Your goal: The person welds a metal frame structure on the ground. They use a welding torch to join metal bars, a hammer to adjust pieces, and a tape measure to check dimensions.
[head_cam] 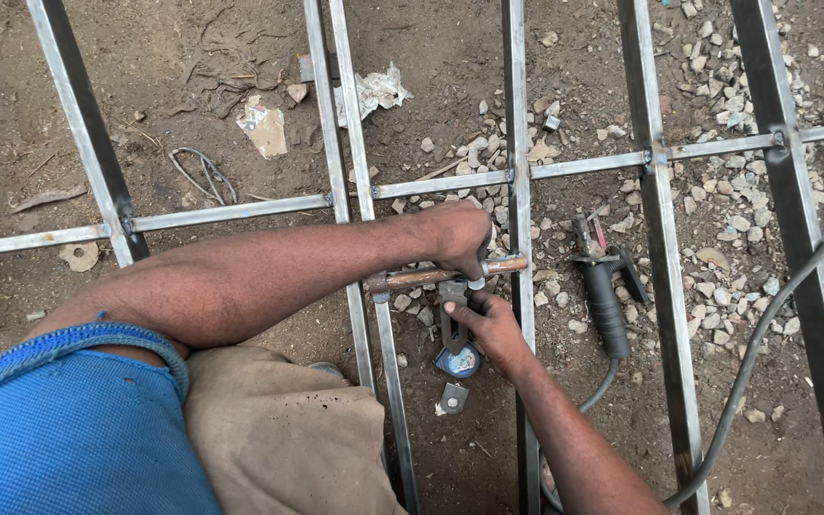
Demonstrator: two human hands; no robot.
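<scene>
A frame of grey steel tubes [519, 114] lies flat on the dirt. My left hand [458, 236] grips a short rusty bar [412, 278] that spans two of the long tubes. Just below it, my right hand [490, 322] pinches a small white piece [477, 283] against the bar; it looks like chalk. A round tape measure [458, 360] lies on the ground under my right hand, with its blade [449, 315] running up to the bar.
A black-handled welding holder [605, 296] with its cable lies on gravel right of the hands. A thicker grey cable [765, 329] curves across the frame at right. A small metal bracket [452, 397] sits below the tape measure. Paper scraps [374, 91] lie at the top.
</scene>
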